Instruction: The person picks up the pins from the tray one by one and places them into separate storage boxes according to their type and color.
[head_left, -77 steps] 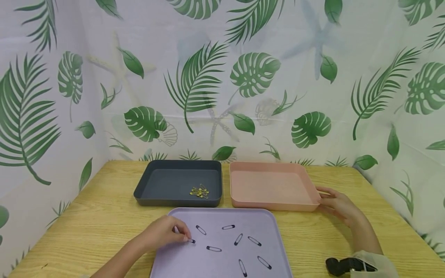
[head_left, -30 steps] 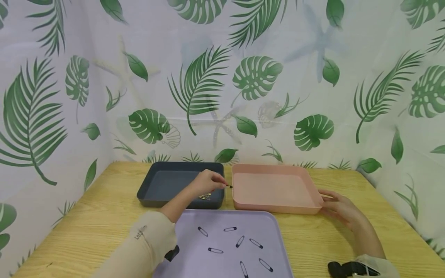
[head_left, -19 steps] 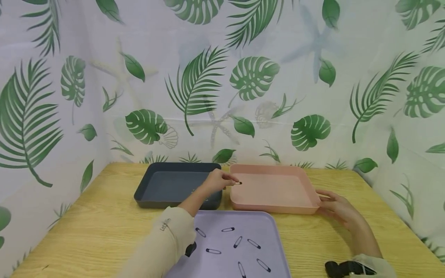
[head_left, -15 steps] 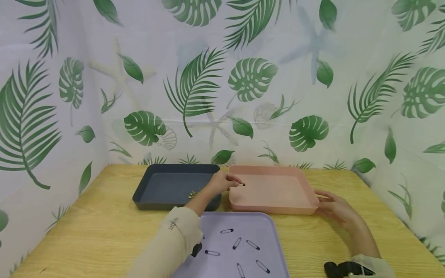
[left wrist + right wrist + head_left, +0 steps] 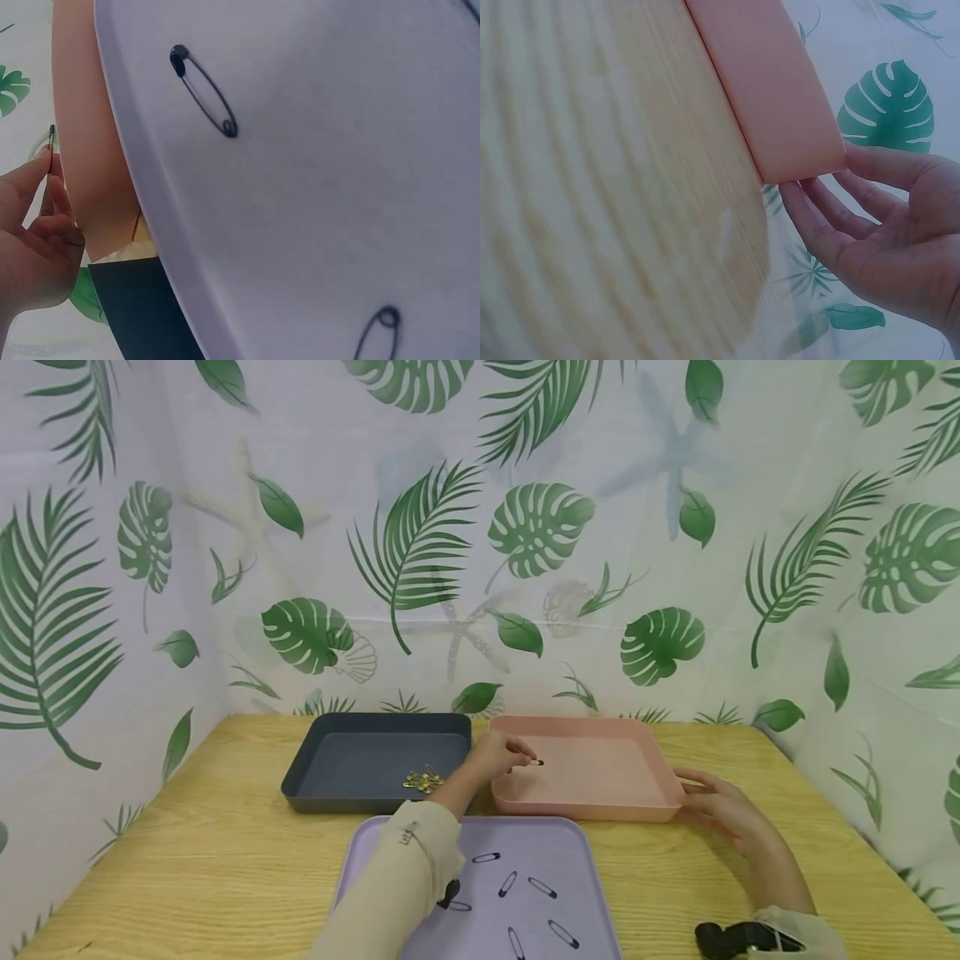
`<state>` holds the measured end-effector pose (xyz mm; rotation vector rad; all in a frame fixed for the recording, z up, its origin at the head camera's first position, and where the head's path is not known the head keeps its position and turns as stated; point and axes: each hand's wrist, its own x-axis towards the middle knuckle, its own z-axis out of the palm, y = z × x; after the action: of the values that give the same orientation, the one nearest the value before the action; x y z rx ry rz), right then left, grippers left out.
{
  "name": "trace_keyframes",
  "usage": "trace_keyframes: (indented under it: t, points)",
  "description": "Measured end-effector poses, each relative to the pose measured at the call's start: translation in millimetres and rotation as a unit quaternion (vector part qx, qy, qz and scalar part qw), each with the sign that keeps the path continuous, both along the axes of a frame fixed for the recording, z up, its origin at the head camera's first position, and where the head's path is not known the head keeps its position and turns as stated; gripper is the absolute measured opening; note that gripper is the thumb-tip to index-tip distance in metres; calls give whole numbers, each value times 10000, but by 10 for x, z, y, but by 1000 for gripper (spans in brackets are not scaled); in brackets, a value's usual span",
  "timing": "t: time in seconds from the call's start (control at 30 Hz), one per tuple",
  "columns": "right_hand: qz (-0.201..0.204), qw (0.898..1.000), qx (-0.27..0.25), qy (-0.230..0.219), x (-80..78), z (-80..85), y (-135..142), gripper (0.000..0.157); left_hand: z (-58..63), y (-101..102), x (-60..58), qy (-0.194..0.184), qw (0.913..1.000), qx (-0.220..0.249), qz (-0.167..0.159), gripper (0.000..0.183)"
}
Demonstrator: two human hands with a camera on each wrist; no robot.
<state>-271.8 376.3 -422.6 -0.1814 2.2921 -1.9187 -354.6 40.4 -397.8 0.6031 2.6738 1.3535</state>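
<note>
Black pins (image 5: 542, 888): six visible on tray (image 5: 551, 843), one in left fingers (image 5: 28, 172).

Beyond the left hand (image 5: 497, 757) hangs a white sheet (image 5: 630, 568) printed with green leaves (image 5: 542, 527); below, a yellowish wood-grain table (image 5: 217, 843).

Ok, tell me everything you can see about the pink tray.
The pink tray is a shallow, open-topped rectangle with rounded corners, low walls and a flat floor. It looks like smooth, matte plastic in one shade. It sits upright on the wooden table, right of the dark tray and beyond the purple tray. The right grip touches its near right corner; the left grip holds a safety pin over its left part, hiding some of it. Whether the pin touches it, I can't tell.
</note>
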Motion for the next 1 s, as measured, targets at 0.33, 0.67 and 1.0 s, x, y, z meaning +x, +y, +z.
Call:
trace_keyframes:
  t: [0.33, 0.67, 1.0]
  points:
    - [-15, 10000, 39, -13, 10, 16, 34, 60, 53, 118, -13, -42, 9998, 210, 28, 8]
    - [-44, 10000, -5, -67, 5, 2, 16, 57, 15, 302, 16, -141, 9992, 356, 57, 8]
    - [-126, 9998, 54, -128, 18, 11, -1, 58, -38, 390, 119, -102, 9995, -205, 237, 9]
